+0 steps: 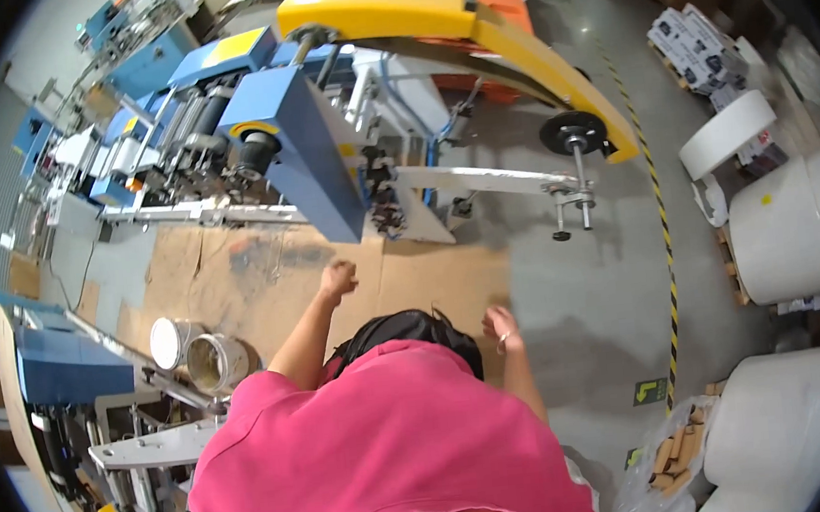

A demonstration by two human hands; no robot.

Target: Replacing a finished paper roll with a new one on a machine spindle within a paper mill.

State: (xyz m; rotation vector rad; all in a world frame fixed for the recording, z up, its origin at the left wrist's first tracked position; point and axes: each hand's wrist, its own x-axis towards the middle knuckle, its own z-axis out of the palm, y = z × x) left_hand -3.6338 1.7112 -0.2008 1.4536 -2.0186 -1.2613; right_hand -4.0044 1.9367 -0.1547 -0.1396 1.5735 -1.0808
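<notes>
Below, both hands hang empty and well apart over flattened cardboard [265, 269] on the floor, left hand [338, 280] fisted near the blue machine [293, 149], right hand [500, 326] loosely open.

A grey concrete floor [588, 289] spreads out ahead of both hands, with flattened cardboard sheets [236, 271] laid just in front of them. Beyond stands a blue machine [293, 149] under a curved yellow guard [468, 27] — rollers and metal arms throughout. Well off to the right, past a yellow-and-black floor stripe [664, 234], sit big white paper rolls [787, 223].
</notes>
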